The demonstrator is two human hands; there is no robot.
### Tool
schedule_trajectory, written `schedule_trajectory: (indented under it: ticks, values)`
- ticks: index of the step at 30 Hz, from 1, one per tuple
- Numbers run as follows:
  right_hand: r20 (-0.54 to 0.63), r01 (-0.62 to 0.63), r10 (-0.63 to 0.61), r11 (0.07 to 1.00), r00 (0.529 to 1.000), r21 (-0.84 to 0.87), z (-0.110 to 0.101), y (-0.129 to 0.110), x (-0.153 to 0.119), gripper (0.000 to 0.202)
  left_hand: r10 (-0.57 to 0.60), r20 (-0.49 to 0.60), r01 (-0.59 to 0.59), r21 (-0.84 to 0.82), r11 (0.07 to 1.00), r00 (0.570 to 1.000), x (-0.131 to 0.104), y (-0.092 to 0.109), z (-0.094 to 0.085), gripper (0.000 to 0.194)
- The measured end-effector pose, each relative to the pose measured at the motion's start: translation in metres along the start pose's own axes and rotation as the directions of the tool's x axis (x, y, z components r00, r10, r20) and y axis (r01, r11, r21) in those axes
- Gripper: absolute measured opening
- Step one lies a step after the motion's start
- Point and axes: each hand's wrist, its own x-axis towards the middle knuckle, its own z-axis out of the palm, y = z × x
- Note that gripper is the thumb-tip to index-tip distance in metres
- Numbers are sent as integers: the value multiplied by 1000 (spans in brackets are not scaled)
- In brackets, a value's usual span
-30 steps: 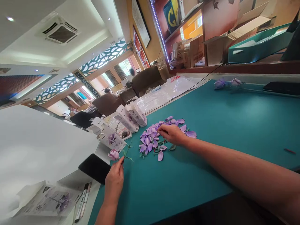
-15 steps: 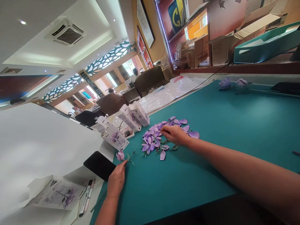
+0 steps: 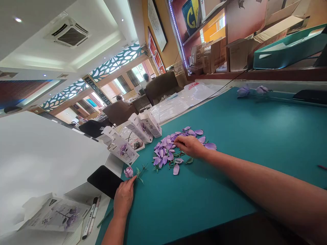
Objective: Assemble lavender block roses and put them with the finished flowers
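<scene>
I have the left hand (image 3: 123, 198) holding a rose (image 3: 128, 172) near the surface's (image 3: 173, 204) left edge, the right hand (image 3: 191, 147) pinched narrow at petals (image 3: 163, 152).

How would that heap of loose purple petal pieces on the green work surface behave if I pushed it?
The heap of loose, curved purple petal pieces would probably spread apart, since the pieces lie separate and overlapping. They look thin, so likely light. Their cupped shapes may let some rock rather than roll.
</scene>
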Motion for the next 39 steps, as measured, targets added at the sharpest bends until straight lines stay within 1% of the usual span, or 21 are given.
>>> schedule_trajectory:
  ticks: [7, 12, 15, 24, 27, 30, 33, 35, 37, 39]
  values:
    - [11, -3, 3, 1000, 1000, 1, 0, 0, 0, 16, 2, -20, -2, -6, 1000, 1000, -11, -3, 0, 39]
    - [31, -16, 16, 1000, 999, 6, 1, 1, 0, 16, -54, -42, 55, 15, 998, 998, -17, -7, -2, 32]
    - [34, -25, 25, 1000, 999, 7, 1, 1, 0, 17, -91, -41, 93, 40, 995, 995, -19, -10, -5, 33]
    - [40, -22, 21, 999, 999, 25, 3, 4, 0, 16, -150, -7, 150, 74, 986, 989, -24, -22, -10, 37]
    - [43, -23, 22, 1000, 999, 12, 4, 6, -1, 17, -154, -13, 155, 70, 985, 988, -24, -24, -12, 36]
    - [34, -17, 17, 1000, 999, -7, 5, 8, -1, 17, -153, -41, 156, 59, 986, 987, -25, -25, -14, 36]
    - [24, -24, 24, 1000, 999, 1, 4, 9, 0, 17, -142, -93, 145, 27, 989, 985, -25, -21, -17, 36]
    - [21, -47, 46, 999, 999, 12, 1, 9, 2, 17, -126, -135, 126, -11, 992, 983, -23, -14, -20, 36]
    - [15, -78, 78, 997, 997, 21, -3, 10, 4, 17, -118, -182, 109, -58, 992, 976, -18, -3, -23, 35]
    - [-1, -109, 109, 994, 994, 28, -8, 10, 6, 17, -112, -203, 90, -115, 989, 973, -11, 13, -26, 32]
